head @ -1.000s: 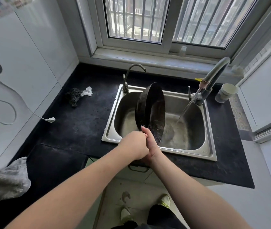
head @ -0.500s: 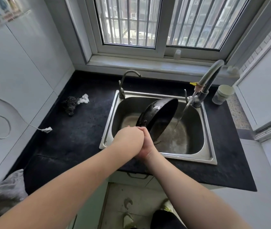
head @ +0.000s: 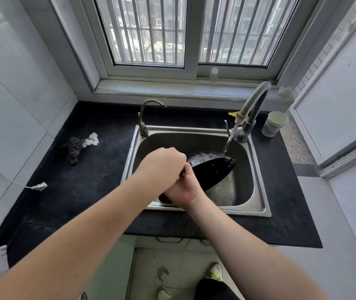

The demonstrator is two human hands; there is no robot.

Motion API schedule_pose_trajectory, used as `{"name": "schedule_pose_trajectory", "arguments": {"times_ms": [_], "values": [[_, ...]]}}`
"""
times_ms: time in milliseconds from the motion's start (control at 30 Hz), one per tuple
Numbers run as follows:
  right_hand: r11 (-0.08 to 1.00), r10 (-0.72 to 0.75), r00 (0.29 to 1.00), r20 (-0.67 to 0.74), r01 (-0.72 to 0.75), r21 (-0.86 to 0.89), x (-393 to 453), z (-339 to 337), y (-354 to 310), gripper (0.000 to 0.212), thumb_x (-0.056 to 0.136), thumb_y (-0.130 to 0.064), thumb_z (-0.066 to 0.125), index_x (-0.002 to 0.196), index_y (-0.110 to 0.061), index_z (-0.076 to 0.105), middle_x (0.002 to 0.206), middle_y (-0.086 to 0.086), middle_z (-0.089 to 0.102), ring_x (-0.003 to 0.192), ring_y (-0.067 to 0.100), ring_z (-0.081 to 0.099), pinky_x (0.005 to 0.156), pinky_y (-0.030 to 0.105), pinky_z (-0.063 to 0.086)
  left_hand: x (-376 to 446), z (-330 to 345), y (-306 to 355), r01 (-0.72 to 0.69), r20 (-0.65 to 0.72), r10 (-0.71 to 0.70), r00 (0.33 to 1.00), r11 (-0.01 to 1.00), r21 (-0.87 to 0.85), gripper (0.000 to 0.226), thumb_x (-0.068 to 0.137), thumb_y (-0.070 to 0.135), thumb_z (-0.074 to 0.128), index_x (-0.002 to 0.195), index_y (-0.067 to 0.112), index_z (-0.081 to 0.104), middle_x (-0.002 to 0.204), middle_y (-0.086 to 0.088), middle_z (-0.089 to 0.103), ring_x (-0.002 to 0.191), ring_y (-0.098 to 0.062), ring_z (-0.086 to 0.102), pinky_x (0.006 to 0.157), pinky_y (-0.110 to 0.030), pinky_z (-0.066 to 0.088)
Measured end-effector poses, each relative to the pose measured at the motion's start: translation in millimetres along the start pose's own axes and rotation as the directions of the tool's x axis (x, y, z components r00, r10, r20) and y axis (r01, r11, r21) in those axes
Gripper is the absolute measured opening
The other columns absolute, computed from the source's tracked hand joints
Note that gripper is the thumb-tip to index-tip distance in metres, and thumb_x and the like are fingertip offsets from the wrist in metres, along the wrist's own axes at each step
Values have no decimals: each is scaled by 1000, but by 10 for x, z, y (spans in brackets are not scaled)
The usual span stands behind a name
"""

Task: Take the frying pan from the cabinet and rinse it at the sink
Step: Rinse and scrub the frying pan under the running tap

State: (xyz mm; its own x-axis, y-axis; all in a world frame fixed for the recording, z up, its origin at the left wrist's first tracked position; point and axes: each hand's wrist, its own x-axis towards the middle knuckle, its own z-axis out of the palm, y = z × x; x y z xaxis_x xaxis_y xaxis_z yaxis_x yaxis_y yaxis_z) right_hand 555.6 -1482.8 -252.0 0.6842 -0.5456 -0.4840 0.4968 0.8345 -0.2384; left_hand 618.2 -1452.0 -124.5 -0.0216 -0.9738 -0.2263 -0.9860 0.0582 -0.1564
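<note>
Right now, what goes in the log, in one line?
rinse | both hands grip frying pan handle | pan tilted over sink | faucet water hitting pan rim

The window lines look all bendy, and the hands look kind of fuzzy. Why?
Head view: the wide-angle lens bows the window frame and the counter edges. Daylight from that window gleams on the sink rim. Left hand and right hand, both gripping the pan handle, look slightly soft.

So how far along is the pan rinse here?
Done: the frying pan is out of the cabinet and over the sink. In hand: both hands, left and right, grip its handle, water from the tap striking its rim. Left: finishing the rinse.
</note>
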Motion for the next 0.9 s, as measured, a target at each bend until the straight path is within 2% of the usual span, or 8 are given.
{"name": "schedule_pose_trajectory", "arguments": {"times_ms": [67, 200, 300, 367, 433, 567, 700, 900], "values": [[999, -33, 999, 14, 32, 23, -3, -58, -98, 36, 77, -29, 57, 102, -5, 66, 104, 13, 69, 108, 29, 58, 116, 36, 27, 54, -56, -24, -32, -89, 23, 996, 994, -106, 15, 88, 15, 58, 102, 13, 61, 95, -5, 65, 91, -26, 64, 59, -29, 35], [998, -54, 997, 51, 55, -12, -9, -101, -235, 49, 87, -35, 46, 130, -13, 58, 137, 12, 55, 135, 29, 44, 115, 43, 28, 163, 69, -20, -120, -299, -3, 954, 912, -392, 22, 79, 33, 69, 96, 21, 60, 81, 3, 65, 82, -20, 62, 66, -33, 49], [994, -76, 997, 22, 77, -76, -54, -112, -357, 47, 89, -41, 45, 126, -17, 61, 129, 11, 60, 128, 31, 49, 110, 44, 34, 193, 168, 48, -140, -346, -135, 928, 736, -663, 19, 73, 36, 76, 90, 33, 69, 75, 15, 67, 74, -3, 60, 71, -21, 49], [984, -72, 997, -37, 65, -168, -115, -133, -412, 47, 86, -49, 48, 118, -18, 65, 122, 11, 64, 124, 31, 52, 108, 44, 36, 194, 212, 99, -145, -334, -195, 922, 625, -767, 17, 72, 34, 78, 87, 35, 72, 75, 18, 69, 76, 1, 62, 71, -17, 49], [961, -59, 992, -115, 25, -276, -158, -174, -464, 55, 84, -60, 50, 114, -17, 65, 117, 10, 65, 114, 29, 58, 103, 40, 42, 200, 239, 136, -164, -342, -192, 920, 604, -780, 14, 74, 34, 77, 87, 36, 72, 73, 17, 69, 74, 2, 62, 69, -17, 50], [897, -74, 956, -283, -60, -438, -299, -293, -568, 70, 88, -74, 34, 99, -9, 58, 85, 9, 66, 77, 23, 64, 72, 36, 52, 235, 282, 174, -229, -375, -136, 917, 589, -775, 10, 79, 36, 74, 88, 33, 72, 72, 13, 69, 69, -2, 61, 69, -20, 50], [862, -146, 909, -390, -77, -501, -563, -494, -631, 58, 98, -60, 29, 104, -8, 53, 96, 10, 64, 81, 22, 61, 70, 35, 50, 249, 353, 174, -252, -364, -144, 920, 492, -833, 10, 82, 30, 73, 91, 25, 72, 77, 6, 71, 74, -10, 64, 74, -27, 52], [886, -275, 862, -425, 55, -460, -900, -749, -783, 37, 103, -40, 37, 103, -9, 57, 96, 7, 63, 81, 19, 60, 73, 35, 48, 296, 433, 233, -266, -312, -117, 943, 300, -916, 5, 89, 21, 67, 93, 21, 67, 93, 5, 73, 90, -7, 67, 90, -28, 52]]}}
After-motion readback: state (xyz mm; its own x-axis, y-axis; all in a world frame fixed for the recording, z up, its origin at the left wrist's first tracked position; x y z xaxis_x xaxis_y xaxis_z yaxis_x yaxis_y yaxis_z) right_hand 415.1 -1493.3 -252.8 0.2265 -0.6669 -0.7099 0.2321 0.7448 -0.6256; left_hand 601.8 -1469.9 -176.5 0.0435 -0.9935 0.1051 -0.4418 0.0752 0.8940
